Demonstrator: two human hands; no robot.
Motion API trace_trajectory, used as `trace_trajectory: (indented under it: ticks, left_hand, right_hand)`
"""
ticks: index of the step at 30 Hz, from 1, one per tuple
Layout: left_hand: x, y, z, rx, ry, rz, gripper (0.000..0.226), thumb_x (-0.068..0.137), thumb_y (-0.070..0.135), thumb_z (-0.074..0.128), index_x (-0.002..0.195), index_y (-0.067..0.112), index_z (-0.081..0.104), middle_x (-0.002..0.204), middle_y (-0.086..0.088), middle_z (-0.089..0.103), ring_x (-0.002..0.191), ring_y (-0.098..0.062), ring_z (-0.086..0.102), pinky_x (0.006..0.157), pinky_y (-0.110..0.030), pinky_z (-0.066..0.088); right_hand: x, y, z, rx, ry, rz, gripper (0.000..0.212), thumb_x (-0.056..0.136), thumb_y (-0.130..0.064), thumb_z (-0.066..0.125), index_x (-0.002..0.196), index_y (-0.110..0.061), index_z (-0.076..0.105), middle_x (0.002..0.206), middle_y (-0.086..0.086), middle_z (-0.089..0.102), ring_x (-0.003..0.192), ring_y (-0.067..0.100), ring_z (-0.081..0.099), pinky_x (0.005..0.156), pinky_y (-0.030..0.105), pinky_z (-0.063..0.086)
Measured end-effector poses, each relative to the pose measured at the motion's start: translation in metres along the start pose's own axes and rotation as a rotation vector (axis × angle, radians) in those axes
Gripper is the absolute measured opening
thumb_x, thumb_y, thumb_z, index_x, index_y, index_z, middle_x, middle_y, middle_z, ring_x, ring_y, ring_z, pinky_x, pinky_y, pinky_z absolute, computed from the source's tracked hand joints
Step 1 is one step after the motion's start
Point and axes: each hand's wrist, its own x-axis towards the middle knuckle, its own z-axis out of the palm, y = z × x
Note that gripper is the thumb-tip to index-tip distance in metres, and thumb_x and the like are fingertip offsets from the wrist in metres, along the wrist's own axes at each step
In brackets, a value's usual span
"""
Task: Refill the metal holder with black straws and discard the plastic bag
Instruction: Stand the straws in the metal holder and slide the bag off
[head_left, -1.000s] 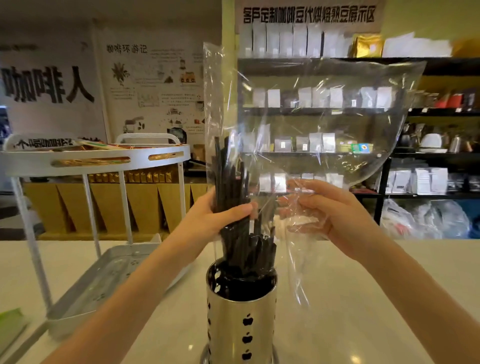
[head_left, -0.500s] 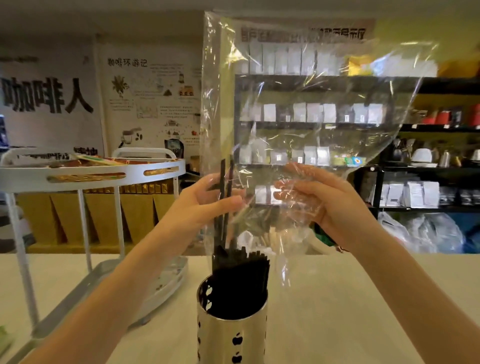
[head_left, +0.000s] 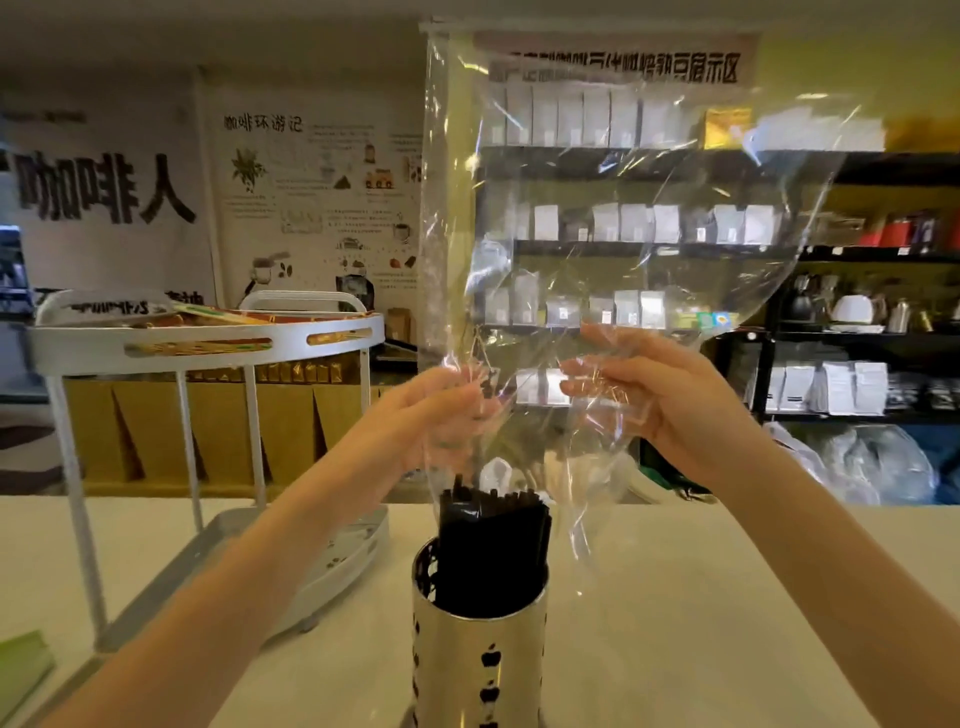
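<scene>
Both hands, left hand (head_left: 441, 410) and right hand (head_left: 670, 395), are closed on the emptied plastic bag (head_left: 623, 218), lifted clear of black straws (head_left: 493, 551) packed in the metal holder (head_left: 480, 654) at the counter's (head_left: 727, 597) near edge, presumably for discarding.

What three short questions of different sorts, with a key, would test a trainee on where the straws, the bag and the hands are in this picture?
1. True or false: the black straws stand inside the metal holder.
2. Multiple choice: the clear plastic bag is
A. lying flat on the counter
B. held up above the holder by both hands
C. stuffed into the white rack
3. Fill in: the white two-tier rack stands on the counter to the person's ____ of the holder.

Key
1. True.
2. B: the left hand and the right hand both pinch its lower part.
3. Left.
</scene>
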Motion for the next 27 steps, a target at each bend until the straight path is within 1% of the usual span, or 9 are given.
trace_trajectory:
  ticks: [2, 6, 9, 12, 16, 19, 21, 23, 27]
  left_hand:
    - [-0.003, -0.013, -0.001, 0.022, -0.015, -0.042, 0.045, 0.073, 0.042, 0.056, 0.117, 0.030, 0.054, 0.112, 0.000, 0.068, 0.101, -0.016, 0.065, 0.088, -0.036, 0.052]
    - [-0.011, -0.022, 0.000, 0.069, -0.009, -0.066, 0.046, 0.076, 0.047, 0.051, 0.119, 0.031, 0.052, 0.109, 0.004, 0.069, 0.087, -0.006, 0.068, 0.070, -0.017, 0.054]
    - [-0.009, -0.012, 0.000, 0.082, 0.032, -0.010, 0.043, 0.080, 0.039, 0.049, 0.121, 0.024, 0.053, 0.108, 0.000, 0.070, 0.092, -0.013, 0.068, 0.080, -0.025, 0.055]
    - [0.000, 0.012, 0.004, 0.112, 0.062, 0.071, 0.040, 0.079, 0.038, 0.052, 0.116, 0.024, 0.057, 0.108, -0.001, 0.069, 0.095, -0.012, 0.066, 0.086, -0.030, 0.052]
    - [0.018, 0.036, 0.023, 0.127, 0.169, 0.213, 0.023, 0.082, 0.025, 0.059, 0.104, 0.019, 0.064, 0.103, -0.008, 0.069, 0.094, -0.023, 0.064, 0.086, -0.035, 0.052]
    - [0.032, 0.040, 0.050, 0.071, 0.247, 0.304, 0.018, 0.080, 0.016, 0.062, 0.097, 0.021, 0.063, 0.095, -0.004, 0.070, 0.090, -0.020, 0.066, 0.081, -0.033, 0.054]
    - [0.042, 0.039, 0.071, 0.035, 0.289, 0.307, 0.025, 0.081, 0.012, 0.061, 0.104, 0.021, 0.058, 0.088, 0.000, 0.072, 0.083, -0.016, 0.069, 0.074, -0.031, 0.056]
    - [0.051, 0.038, 0.091, 0.016, 0.315, 0.303, 0.031, 0.081, 0.009, 0.061, 0.108, 0.023, 0.052, 0.083, 0.000, 0.072, 0.079, -0.013, 0.069, 0.068, -0.026, 0.056]
    - [0.051, 0.026, 0.125, -0.039, 0.246, 0.214, 0.039, 0.081, 0.005, 0.060, 0.109, 0.028, 0.046, 0.089, -0.006, 0.071, 0.078, -0.015, 0.069, 0.062, -0.026, 0.057]
  right_hand:
    - [-0.001, 0.003, 0.002, -0.013, 0.003, 0.028, 0.026, 0.087, 0.003, 0.049, 0.100, -0.011, 0.067, 0.111, 0.020, 0.068, 0.094, 0.037, 0.058, 0.073, 0.042, 0.053]
    - [-0.003, 0.004, 0.003, -0.014, -0.011, 0.011, 0.025, 0.088, 0.004, 0.047, 0.093, -0.012, 0.065, 0.082, -0.002, 0.077, 0.074, 0.019, 0.069, 0.059, 0.030, 0.059]
    - [0.001, -0.005, 0.002, -0.046, -0.006, -0.020, 0.026, 0.087, 0.002, 0.050, 0.092, -0.017, 0.067, 0.086, 0.004, 0.076, 0.078, 0.021, 0.071, 0.056, 0.028, 0.060]
    - [0.004, -0.024, -0.001, -0.085, 0.029, -0.085, 0.027, 0.085, -0.002, 0.053, 0.099, -0.021, 0.068, 0.096, 0.013, 0.071, 0.087, 0.023, 0.069, 0.072, 0.038, 0.058]
    - [0.002, -0.052, -0.022, -0.105, 0.069, -0.150, 0.034, 0.074, -0.008, 0.060, 0.107, -0.017, 0.064, 0.097, 0.006, 0.072, 0.092, 0.021, 0.070, 0.069, 0.032, 0.060]
    - [-0.003, -0.064, -0.049, -0.156, 0.187, -0.145, 0.036, 0.081, -0.011, 0.061, 0.117, -0.011, 0.059, 0.106, 0.007, 0.068, 0.101, 0.022, 0.067, 0.073, 0.030, 0.059]
    - [-0.011, -0.069, -0.069, -0.183, 0.284, -0.155, 0.037, 0.064, -0.025, 0.077, 0.099, -0.014, 0.067, 0.092, 0.003, 0.072, 0.092, 0.020, 0.069, 0.081, 0.034, 0.058]
    - [-0.022, -0.071, -0.092, -0.265, 0.398, -0.135, 0.041, 0.052, -0.032, 0.084, 0.086, -0.015, 0.069, 0.077, -0.003, 0.073, 0.081, 0.018, 0.069, 0.075, 0.034, 0.058]
    - [-0.044, -0.065, -0.141, -0.420, 0.683, -0.010, 0.027, 0.075, -0.024, 0.073, 0.093, -0.006, 0.067, 0.081, 0.006, 0.068, 0.073, 0.016, 0.067, 0.059, 0.026, 0.058]
